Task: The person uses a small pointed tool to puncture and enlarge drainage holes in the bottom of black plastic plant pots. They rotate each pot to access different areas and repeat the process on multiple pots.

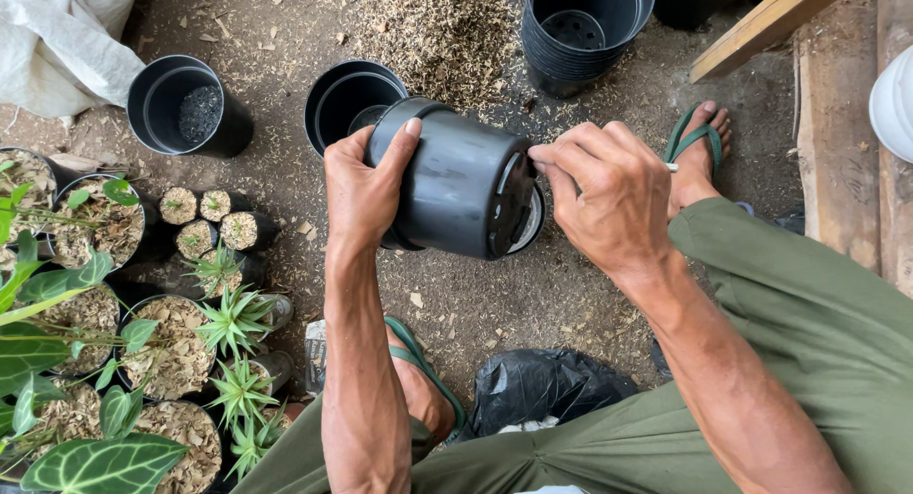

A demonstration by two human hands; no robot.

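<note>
Far left, potted plants (114,361) crowd the edge, pots topped with wood chips, and a lone black pot (185,104) stands on the dirt above them. Moving in, the left hand (366,185) is wrapped around the rim end of a black plastic pot (456,180), thumb over the top, fingers closed on its wall. The pot lies on its side in the air between both hands, base facing right, above another open pot (347,99) on the ground. Now the right hand (609,194) sits against that base, fingers curled, fingertips pinching at its edge. Behind, a stack of black pots (580,28); far right, a sandalled foot (699,147) and wooden planks (837,123).
</note>
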